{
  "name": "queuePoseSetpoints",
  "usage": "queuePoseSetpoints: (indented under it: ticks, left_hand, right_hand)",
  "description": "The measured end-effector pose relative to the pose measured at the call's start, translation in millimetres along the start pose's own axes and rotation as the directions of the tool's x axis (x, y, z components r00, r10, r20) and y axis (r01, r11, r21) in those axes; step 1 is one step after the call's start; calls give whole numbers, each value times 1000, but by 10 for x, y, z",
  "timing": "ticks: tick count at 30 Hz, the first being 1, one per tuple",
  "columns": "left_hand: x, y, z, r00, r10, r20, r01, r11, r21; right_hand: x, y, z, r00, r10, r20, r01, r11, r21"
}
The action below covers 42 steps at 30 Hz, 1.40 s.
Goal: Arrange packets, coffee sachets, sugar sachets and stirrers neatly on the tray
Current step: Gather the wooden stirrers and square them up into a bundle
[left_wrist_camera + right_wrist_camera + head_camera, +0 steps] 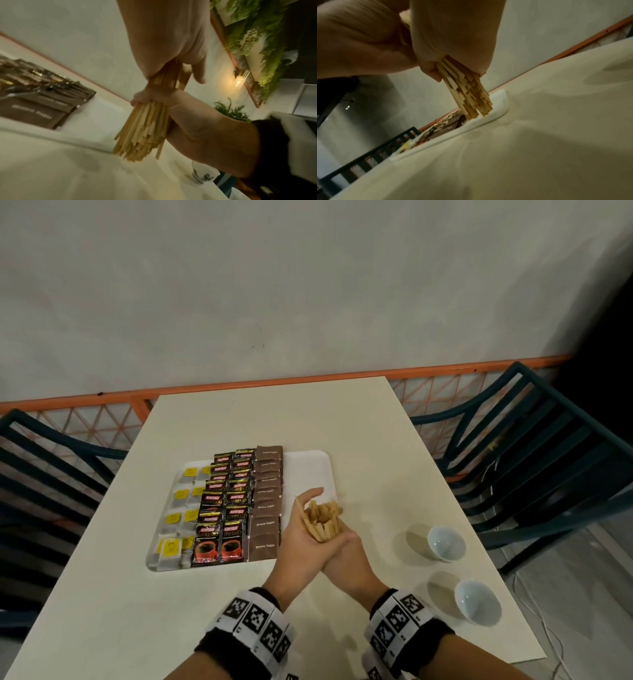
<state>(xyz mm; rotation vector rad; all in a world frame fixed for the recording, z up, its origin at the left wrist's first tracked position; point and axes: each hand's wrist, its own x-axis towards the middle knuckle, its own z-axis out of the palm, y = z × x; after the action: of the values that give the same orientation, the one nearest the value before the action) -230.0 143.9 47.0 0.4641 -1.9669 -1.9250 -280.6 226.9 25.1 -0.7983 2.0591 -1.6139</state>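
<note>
A bundle of wooden stirrers (pixel 320 517) stands nearly upright between both hands, over the near right part of the white tray (pixel 308 470). My left hand (pixel 303 522) grips it from the left, my right hand (pixel 342 546) from the right. In the left wrist view the stirrers (pixel 145 129) fan out unevenly below the right hand's fingers (pixel 154 94). In the right wrist view their lower ends (pixel 471 100) hang just above the tray's rim (pixel 498 108). On the tray lie rows of tea bags (pixel 186 498), coffee sachets (pixel 222 508) and brown sugar sachets (pixel 267 494).
Two small white cups (pixel 445 543) (pixel 476 601) stand on the cream table (pixel 376 440) to the right of my hands. Dark chairs flank the table at left (pixel 51 460) and right (pixel 531 446). A bare strip of tray lies right of the sugar sachets.
</note>
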Motion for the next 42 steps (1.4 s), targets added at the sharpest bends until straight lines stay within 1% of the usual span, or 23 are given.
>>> queuePoseSetpoints:
  ticks: [1, 2, 5, 7, 9, 14, 16, 18, 19, 20, 22, 24, 26, 28, 31, 33, 36, 37, 38, 40, 41, 42]
  left_hand:
    - [-6, -59, 16, 998, -5, -56, 3, 999, -35]
    - [-4, -113, 24, 995, -18, -94, 15, 999, -33]
    - [-20, -232, 57, 988, -3, -156, 12, 998, 54]
    - [-39, -240, 74, 989, 24, -146, -9, 995, 101]
    - [-36, -244, 84, 992, 39, -117, -24, 992, 127]
    - [-27, -269, 94, 995, 25, -98, -15, 995, 102]
    - [-35, -246, 71, 997, 30, -72, -23, 994, 104]
    - [-27, -156, 22, 995, 88, -44, -81, 987, 141]
    - [-12, -91, -6, 988, 153, -30, -146, 973, 179]
    - [9, -25, -36, 972, 233, -12, -224, 947, 228]
    - [57, 111, -81, 929, 369, 44, -359, 861, 360]
    - [101, 191, -95, 886, 446, 128, -449, 756, 476]
    - [118, 173, -83, 864, 460, 207, -489, 665, 564]
    - [93, 50, -62, 869, 427, 248, -481, 618, 622]
    - [14, -144, -15, 886, 397, 241, -452, 619, 642]
    - [-23, -174, -3, 887, 392, 245, -452, 620, 641]
    - [-20, -154, -15, 866, 393, 310, -495, 583, 644]
    - [-13, -152, -20, 861, 396, 318, -503, 581, 640]
    - [-9, -146, -23, 863, 401, 309, -501, 594, 629]
    - [-9, -139, -14, 868, 420, 263, -488, 629, 605]
    - [-8, -135, -4, 871, 430, 238, -480, 643, 597]
    - [-2, -135, 6, 872, 438, 217, -475, 654, 589]
  right_hand:
    - [-2, 40, 36, 1000, -21, 5, 21, 999, -26]
    - [-6, 71, 76, 1000, -6, 6, 7, 999, -33]
    - [-6, 198, 127, 1000, 12, 7, -11, 993, -120]
    - [-1, 236, 112, 1000, 8, 21, -3, 979, -204]
    - [28, 246, 97, 999, 26, 33, -18, 974, -226]
    - [25, 276, 80, 999, 38, -10, -39, 984, -171]
    - [30, 295, 92, 999, 36, 12, -34, 990, -140]
    - [28, 263, 99, 999, 33, 24, -30, 995, -95]
    - [33, 276, 97, 999, 32, 22, -31, 999, -41]
    - [37, 278, 90, 999, 34, 13, -34, 999, 15]
    - [55, 272, 88, 999, 41, 20, -42, 997, 71]
    - [66, 248, 93, 999, 29, 30, -31, 998, 57]
    - [58, 236, 86, 1000, 14, 21, -15, 1000, 23]
    - [62, 302, 91, 1000, 15, 5, -15, 1000, -26]
    - [39, 415, 111, 999, 45, 2, -45, 995, -84]
    - [15, 447, 113, 997, 71, 21, -69, 996, -56]
    - [-1, 415, 100, 994, 107, 33, -108, 994, 7]
    - [-5, 364, 84, 994, 104, 22, -104, 995, -7]
    - [0, 329, 76, 998, 67, -17, -68, 997, -45]
    - [16, 336, 50, 998, 62, 28, -61, 998, -17]
    - [12, 313, 45, 995, 85, 57, -84, 996, -19]
    - [5, 284, 45, 995, 69, 73, -67, 997, -30]
